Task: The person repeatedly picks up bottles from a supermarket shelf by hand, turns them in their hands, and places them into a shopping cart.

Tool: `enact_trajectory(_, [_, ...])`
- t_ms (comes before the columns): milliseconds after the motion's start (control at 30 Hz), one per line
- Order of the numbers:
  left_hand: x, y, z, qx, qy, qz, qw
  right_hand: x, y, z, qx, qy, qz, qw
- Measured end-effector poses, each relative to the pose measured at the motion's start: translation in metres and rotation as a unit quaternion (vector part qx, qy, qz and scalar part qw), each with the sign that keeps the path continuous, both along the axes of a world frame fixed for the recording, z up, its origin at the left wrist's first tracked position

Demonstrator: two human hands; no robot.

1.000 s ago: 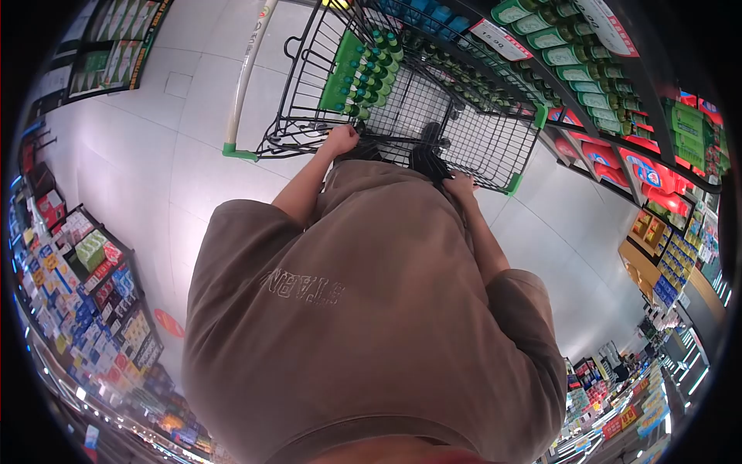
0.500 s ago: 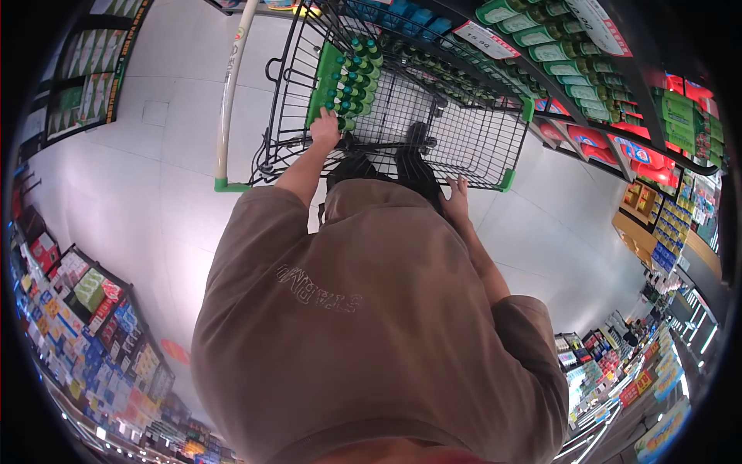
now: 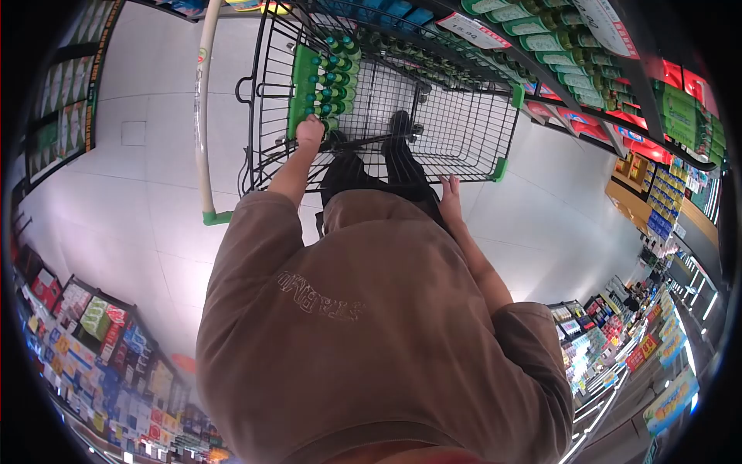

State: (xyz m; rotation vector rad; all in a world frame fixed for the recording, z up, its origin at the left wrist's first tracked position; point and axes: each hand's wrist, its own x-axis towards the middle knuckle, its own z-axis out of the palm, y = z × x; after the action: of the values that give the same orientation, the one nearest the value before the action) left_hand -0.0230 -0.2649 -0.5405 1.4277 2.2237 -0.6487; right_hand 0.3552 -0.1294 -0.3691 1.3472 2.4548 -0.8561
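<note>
Green bottles with dark green caps [image 3: 340,81] lie in rows inside a black wire shopping cart [image 3: 456,131], beside its green panel [image 3: 302,85]. My left hand [image 3: 310,133] reaches over the cart's side. Its fingers are closed at the cap end of the nearest green bottle [image 3: 331,124]; the fingertips are partly hidden. By the cart's near side rim, my right hand [image 3: 450,199] is open with its fingers stretched out. Nothing is in it, and I cannot tell whether it touches the rim.
A pale cart handle [image 3: 202,100] with green ends is on the left. Shelves of green bottles [image 3: 553,58] with price tags [image 3: 473,31] run along the cart's far side. Stacked goods [image 3: 100,317] stand at lower left, and a dark shelf [image 3: 58,97] at upper left.
My left hand's fingers have curled in at the nearest bottle. The cart has shifted slightly left in view and turned a little. My right hand stays near the rim.
</note>
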Motion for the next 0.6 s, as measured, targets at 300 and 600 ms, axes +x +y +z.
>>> enact_trajectory(300, [0.007,-0.004,0.02,0.07,-0.021,0.037,0.997,0.003,0.001,-0.018,0.048,-0.015,0.007,0.999])
enact_trajectory(600, [0.019,-0.003,0.034,0.132,-0.094,0.125,0.979,0.008,0.016,-0.02,0.032,-0.039,0.044,0.998])
